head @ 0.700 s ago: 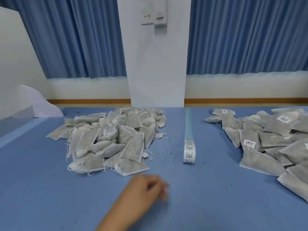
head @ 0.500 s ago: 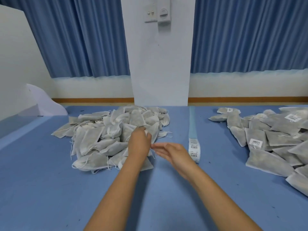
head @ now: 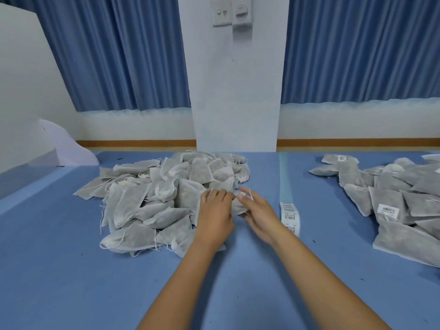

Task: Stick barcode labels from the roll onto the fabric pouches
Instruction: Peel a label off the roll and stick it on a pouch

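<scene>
**Hands close on next pouch; labels lie just to the right**

Head view: we have both hands at the right fringe of the unlabelled heap [head: 154,198], which sits left of ctr on the blue worktop [head: 71,282], toward the far edge. The left hand [head: 214,210] is knuckles-up, fingers curled down over one pouch [head: 238,207]. The right hand [head: 258,215] grasps the same pouch's right end, thumb on top, w/ a loop of drawstring showing at the fingers. The pouch shows only as a pale sliver btwn the two hands, so we can't tell if it has left the heap.

The label strip [head: 289,215] lies flat just right of the right hand, apart from it. Its long axis runs near edge to far edge, and the printed barcodes are at the near end. By our reading the right hand is the nearer one for peeling, a short sideways reach, while the left keeps the pouch.

The labelled heap [head: 400,206] fills the worktop's right side, several pouches w/ white stickers up. We judge the job about half done.
</scene>
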### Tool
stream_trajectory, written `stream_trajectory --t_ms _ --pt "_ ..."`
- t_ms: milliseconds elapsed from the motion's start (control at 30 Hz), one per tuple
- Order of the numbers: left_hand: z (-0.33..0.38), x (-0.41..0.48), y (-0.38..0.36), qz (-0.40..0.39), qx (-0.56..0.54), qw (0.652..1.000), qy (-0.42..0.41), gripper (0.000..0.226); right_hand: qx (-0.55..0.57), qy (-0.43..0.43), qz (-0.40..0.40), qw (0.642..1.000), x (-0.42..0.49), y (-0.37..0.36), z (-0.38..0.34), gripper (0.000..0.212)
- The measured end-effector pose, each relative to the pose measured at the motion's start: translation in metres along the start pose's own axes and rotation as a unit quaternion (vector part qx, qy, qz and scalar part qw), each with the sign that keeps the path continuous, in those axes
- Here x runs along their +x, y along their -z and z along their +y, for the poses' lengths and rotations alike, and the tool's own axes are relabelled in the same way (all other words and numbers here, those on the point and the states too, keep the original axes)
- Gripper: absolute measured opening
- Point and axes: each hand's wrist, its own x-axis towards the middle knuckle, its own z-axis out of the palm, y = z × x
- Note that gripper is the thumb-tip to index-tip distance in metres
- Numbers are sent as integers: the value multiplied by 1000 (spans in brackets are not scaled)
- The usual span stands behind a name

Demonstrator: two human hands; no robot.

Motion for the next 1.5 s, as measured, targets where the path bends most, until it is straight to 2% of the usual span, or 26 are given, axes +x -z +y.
stream_trajectory --t_ms 167,333,433,567,633,733,767,867,967,1033,1133,1200,1267,1367,1400,1433,1500 --pt "46 1 14 71 18 997 15 37 -115 80 22 990 -31 32 -37 22" --pt "86 -6 3 83 53 995 -6 35 -297 173 32 939 -67 79 -46 26" --pt "99 -15 -11 73 27 997 -1 29 -351 191 41 916 -78 106 -41 26" --pt "109 -29 -42 87 -35 995 -41 24 -262 177 28 948 -79 120 -24 29" --pt "115 -32 -46 84 -151 981 -83 28 -255 181 17 950 -77 120 -18 31" --pt "116 -34 -45 17 -355 935 9 26 -230 177 5 957 -74 122 -17 29" --pt "115 -35 -47 -5 -374 927 29 27 -211 175 8 962 -73 124 -19 28" --pt "112 -38 -52 -19 -382 924 4 16 -163 167 10 972 -72 133 -22 24" --pt "105 -36 -50 -5 -388 921 -31 23 -113 149 3 982 -73 141 -25 21" --pt "99 -34 -48 -8 -362 930 -56 25 -122 138 -32 982 -78 146 -28 20" --pt "91 -31 -44 -13 -306 949 -70 25 -215 148 -64 963 -86 150 -31 16" --pt "88 -29 -42 -3 -315 947 -62 21 -279 156 -26 947 -86 152 -32 20" --pt "89 -28 -40 -38 -364 930 -38 15 -376 195 29 906 -84 154 -31 22" --pt "92 -29 -40 -148 -403 903 -12 26 -490 294 79 817 -83 156 -31 20" --pt "92 -29 -39 -167 -413 895 -4 26 -505 315 94 798 -83 157 -30 21" --pt "91 -29 -38 -168 -429 888 4 26 -507 320 108 793 -84 159 -30 23" --pt "91 -29 -34 -143 -482 864 25 25 -492 294 128 810 -85 159 -30 23"
